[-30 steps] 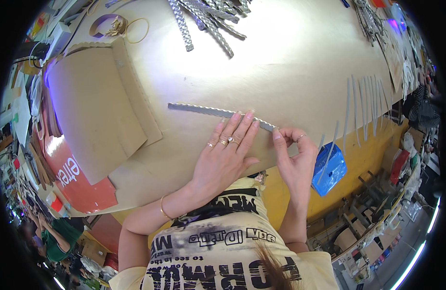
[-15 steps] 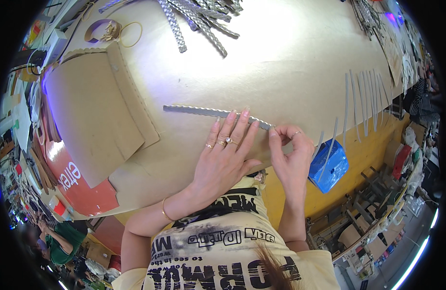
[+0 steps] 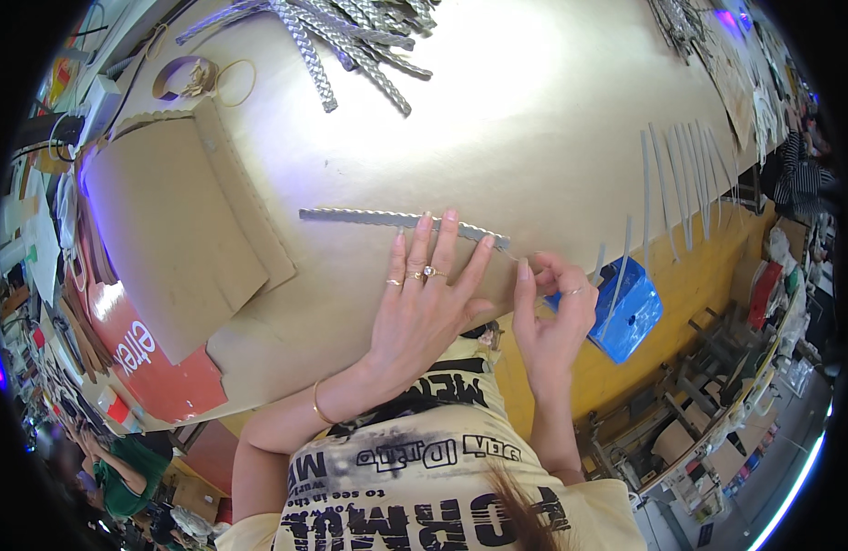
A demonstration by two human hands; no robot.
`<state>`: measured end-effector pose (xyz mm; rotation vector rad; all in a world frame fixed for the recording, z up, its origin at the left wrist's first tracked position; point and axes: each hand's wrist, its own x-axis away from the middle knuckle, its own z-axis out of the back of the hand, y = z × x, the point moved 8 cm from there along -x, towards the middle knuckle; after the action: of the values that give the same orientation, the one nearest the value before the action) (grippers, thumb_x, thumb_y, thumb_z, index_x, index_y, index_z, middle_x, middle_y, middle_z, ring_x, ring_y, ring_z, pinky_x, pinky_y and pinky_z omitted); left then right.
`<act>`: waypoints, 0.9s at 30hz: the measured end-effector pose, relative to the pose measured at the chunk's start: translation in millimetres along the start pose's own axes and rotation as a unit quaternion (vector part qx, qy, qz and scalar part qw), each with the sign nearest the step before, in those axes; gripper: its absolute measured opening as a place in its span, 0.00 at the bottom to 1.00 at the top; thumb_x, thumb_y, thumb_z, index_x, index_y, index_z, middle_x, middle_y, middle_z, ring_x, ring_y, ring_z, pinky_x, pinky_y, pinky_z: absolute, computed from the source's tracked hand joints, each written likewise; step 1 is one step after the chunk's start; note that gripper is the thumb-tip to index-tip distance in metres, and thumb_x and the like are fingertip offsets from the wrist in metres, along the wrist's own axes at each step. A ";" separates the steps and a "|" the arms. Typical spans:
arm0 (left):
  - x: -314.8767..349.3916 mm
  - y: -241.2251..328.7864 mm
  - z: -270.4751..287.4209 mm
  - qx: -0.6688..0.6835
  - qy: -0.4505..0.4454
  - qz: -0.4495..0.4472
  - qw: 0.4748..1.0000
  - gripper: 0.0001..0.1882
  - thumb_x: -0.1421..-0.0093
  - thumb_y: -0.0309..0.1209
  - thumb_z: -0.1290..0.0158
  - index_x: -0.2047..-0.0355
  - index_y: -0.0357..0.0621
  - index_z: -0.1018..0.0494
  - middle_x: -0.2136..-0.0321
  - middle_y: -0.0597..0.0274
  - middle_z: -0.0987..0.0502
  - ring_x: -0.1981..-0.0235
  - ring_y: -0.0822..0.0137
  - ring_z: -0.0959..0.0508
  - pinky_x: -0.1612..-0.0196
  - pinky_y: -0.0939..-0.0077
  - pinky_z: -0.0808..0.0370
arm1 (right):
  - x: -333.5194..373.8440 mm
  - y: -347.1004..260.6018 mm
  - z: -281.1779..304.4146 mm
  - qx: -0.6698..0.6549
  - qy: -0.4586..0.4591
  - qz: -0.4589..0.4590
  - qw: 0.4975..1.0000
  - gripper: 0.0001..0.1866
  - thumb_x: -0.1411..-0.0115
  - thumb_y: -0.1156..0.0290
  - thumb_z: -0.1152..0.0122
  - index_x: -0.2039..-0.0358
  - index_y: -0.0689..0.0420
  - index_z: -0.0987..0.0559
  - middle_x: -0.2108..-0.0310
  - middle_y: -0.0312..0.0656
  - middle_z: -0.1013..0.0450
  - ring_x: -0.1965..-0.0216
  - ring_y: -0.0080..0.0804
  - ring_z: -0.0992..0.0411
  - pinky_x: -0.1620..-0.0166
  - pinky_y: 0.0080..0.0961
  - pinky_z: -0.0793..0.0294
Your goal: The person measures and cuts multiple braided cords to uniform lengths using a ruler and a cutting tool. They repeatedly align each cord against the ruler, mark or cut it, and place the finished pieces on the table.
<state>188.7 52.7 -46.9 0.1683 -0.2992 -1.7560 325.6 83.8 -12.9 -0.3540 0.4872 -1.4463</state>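
The desk (image 3: 552, 138) spread across most of the frame, its surface tan and brightly lit at the top. At the left of the frame I had a folded brown cardboard sheet (image 3: 171, 239), overlapping a red sheet (image 3: 190, 386) at the lower left. A heap of silver braided straps (image 3: 306, 55) lay at the top. My left hand (image 3: 419, 308) rested flat near the centre, fingers slightly spread across a grey strip with a wavy silver edge (image 3: 350, 216). My right hand (image 3: 557, 317), just beside it, had thumb and forefinger pinched together on a thin pale strand (image 3: 510, 253) at that strip's right end. Right of my hands, a blue plastic object (image 3: 635, 321) showed below the desk edge, and narrow grey strips (image 3: 646, 193) lay in a row, some overhanging.
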 end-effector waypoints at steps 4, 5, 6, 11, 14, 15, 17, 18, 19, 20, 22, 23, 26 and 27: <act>-0.5 1.4 1.5 -0.011 0.007 0.000 1.000 0.39 0.44 0.59 0.47 0.34 0.61 0.38 0.32 0.48 0.44 0.33 0.47 0.42 0.32 0.47 0.44 | 15.7 -12.3 -8.1 0.053 0.007 0.098 0.994 0.22 0.48 0.77 0.36 0.50 0.48 0.20 0.67 0.34 0.28 0.64 0.30 0.31 0.55 0.33 0.38; -0.6 1.5 0.9 -0.011 0.002 0.000 1.000 0.39 0.44 0.59 0.46 0.34 0.62 0.38 0.32 0.48 0.44 0.33 0.48 0.42 0.32 0.46 0.45 | 17.8 -12.3 -12.2 0.064 -0.003 0.094 0.993 0.25 0.48 0.77 0.37 0.48 0.46 0.21 0.65 0.35 0.29 0.63 0.30 0.31 0.55 0.33 0.39; -0.5 1.1 1.0 -0.009 0.001 0.001 1.000 0.39 0.44 0.59 0.46 0.34 0.62 0.38 0.32 0.49 0.44 0.32 0.48 0.42 0.32 0.45 0.45 | 19.6 -12.9 -16.5 0.074 -0.013 0.091 0.993 0.28 0.49 0.78 0.37 0.46 0.44 0.21 0.64 0.35 0.30 0.62 0.30 0.32 0.54 0.34 0.39; 2.6 -2.6 1.7 0.009 0.007 0.022 1.000 0.39 0.45 0.57 0.45 0.34 0.64 0.38 0.32 0.54 0.43 0.32 0.53 0.43 0.32 0.41 0.50 | 20.7 -12.3 -26.2 0.108 -0.038 0.077 0.990 0.31 0.49 0.79 0.39 0.43 0.40 0.22 0.62 0.35 0.31 0.61 0.32 0.32 0.54 0.34 0.39; 4.5 -7.7 1.9 0.051 0.005 0.034 0.998 0.37 0.43 0.54 0.44 0.34 0.64 0.38 0.31 0.56 0.45 0.31 0.53 0.44 0.31 0.41 0.54 | 18.7 -10.8 -26.6 0.111 -0.023 0.087 0.990 0.30 0.48 0.79 0.39 0.44 0.39 0.22 0.63 0.36 0.31 0.61 0.32 0.33 0.54 0.34 0.39; 5.0 -13.2 2.3 0.070 -0.002 0.037 0.997 0.36 0.42 0.52 0.44 0.34 0.63 0.38 0.30 0.54 0.46 0.31 0.51 0.45 0.31 0.41 0.56 | 18.0 -9.8 -27.2 0.112 -0.020 0.089 0.990 0.29 0.48 0.78 0.39 0.44 0.39 0.22 0.62 0.36 0.31 0.60 0.32 0.33 0.54 0.34 0.39; 7.2 -29.8 5.6 0.093 -0.017 0.052 0.994 0.36 0.41 0.50 0.44 0.33 0.61 0.38 0.30 0.53 0.48 0.30 0.49 0.47 0.31 0.41 0.58 | 17.9 -8.2 -28.1 0.113 -0.019 0.091 0.989 0.29 0.47 0.78 0.39 0.45 0.39 0.21 0.62 0.37 0.32 0.60 0.32 0.33 0.55 0.33 0.39; 7.7 -43.1 7.9 0.098 -0.024 0.064 0.993 0.36 0.41 0.50 0.44 0.33 0.60 0.38 0.29 0.53 0.49 0.30 0.48 0.48 0.31 0.41 0.59 | 17.7 -7.4 -28.5 0.114 -0.020 0.091 0.989 0.29 0.47 0.78 0.39 0.45 0.38 0.21 0.63 0.37 0.32 0.60 0.33 0.33 0.55 0.33 0.39; 8.4 -56.1 10.0 0.102 -0.031 0.076 0.991 0.37 0.41 0.50 0.44 0.33 0.59 0.38 0.29 0.52 0.49 0.29 0.47 0.48 0.30 0.41 0.59 | 17.5 -7.4 -28.1 0.116 -0.018 0.094 0.989 0.28 0.47 0.78 0.38 0.46 0.38 0.21 0.63 0.37 0.32 0.60 0.33 0.34 0.55 0.33 0.39; 9.2 -67.7 13.7 0.088 -0.034 0.070 0.993 0.37 0.41 0.51 0.45 0.33 0.58 0.39 0.29 0.52 0.50 0.29 0.47 0.50 0.30 0.42 0.60 | 17.0 -7.5 -28.1 0.122 -0.016 0.096 0.988 0.28 0.47 0.78 0.39 0.46 0.38 0.21 0.61 0.38 0.32 0.59 0.33 0.34 0.55 0.34 0.39; 10.3 -84.8 18.7 0.059 -0.036 0.063 0.996 0.39 0.41 0.54 0.46 0.32 0.56 0.41 0.28 0.52 0.52 0.28 0.46 0.52 0.30 0.43 0.61 | 16.5 -10.8 -25.6 0.136 -0.001 0.111 0.984 0.26 0.46 0.77 0.39 0.47 0.38 0.20 0.58 0.38 0.30 0.59 0.33 0.34 0.53 0.36 0.40; 11.2 -84.2 18.5 0.052 -0.036 0.048 0.997 0.40 0.41 0.55 0.47 0.31 0.56 0.42 0.28 0.53 0.53 0.28 0.46 0.53 0.29 0.44 0.61 | 16.8 -13.5 -23.7 0.161 0.012 0.115 0.980 0.26 0.45 0.75 0.40 0.45 0.40 0.21 0.54 0.40 0.31 0.55 0.35 0.34 0.50 0.37 0.41; 14.7 -78.8 15.6 0.037 -0.033 0.030 0.998 0.42 0.41 0.58 0.50 0.30 0.57 0.44 0.28 0.56 0.54 0.27 0.48 0.55 0.29 0.44 0.60 | 22.4 -29.4 -27.4 0.201 0.011 0.127 0.971 0.27 0.42 0.69 0.41 0.40 0.48 0.27 0.41 0.46 0.35 0.42 0.41 0.38 0.40 0.43 0.46; 15.4 -74.1 13.1 0.038 -0.033 0.026 0.998 0.41 0.40 0.58 0.51 0.30 0.58 0.45 0.28 0.57 0.54 0.27 0.49 0.55 0.29 0.43 0.59 | 25.9 -36.8 -34.2 0.194 -0.016 0.129 0.972 0.29 0.41 0.68 0.42 0.38 0.52 0.30 0.37 0.49 0.39 0.36 0.45 0.42 0.36 0.46 0.51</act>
<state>112.4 52.6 -55.1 0.1550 -0.4146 -1.7016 278.0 56.5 -25.8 0.0009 0.2048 -1.2452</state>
